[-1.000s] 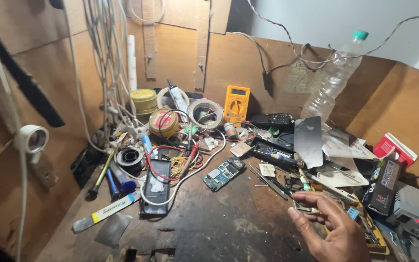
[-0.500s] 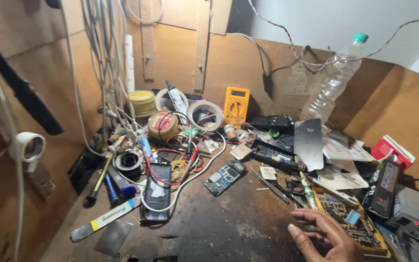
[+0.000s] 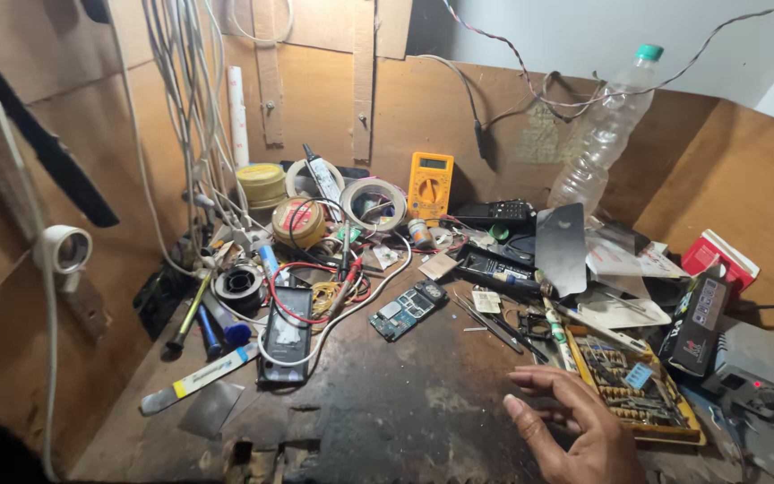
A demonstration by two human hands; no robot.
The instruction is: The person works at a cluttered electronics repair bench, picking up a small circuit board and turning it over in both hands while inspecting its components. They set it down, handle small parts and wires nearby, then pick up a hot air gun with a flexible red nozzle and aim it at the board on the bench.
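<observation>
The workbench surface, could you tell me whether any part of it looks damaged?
Yes: the workbench is blackened and scorched-looking in its middle, and its front edge is chipped into ragged holes, left of the right hand.

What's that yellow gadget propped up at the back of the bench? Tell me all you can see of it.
The yellow handheld meter looks like a plastic-cased multimeter. It has a small greyish screen at the top and a round dark dial below. It stands nearly upright, leaning against the wooden back wall. A roll of tape sits just to its left and a black remote-like device lies to its right. No hand touches it.
</observation>
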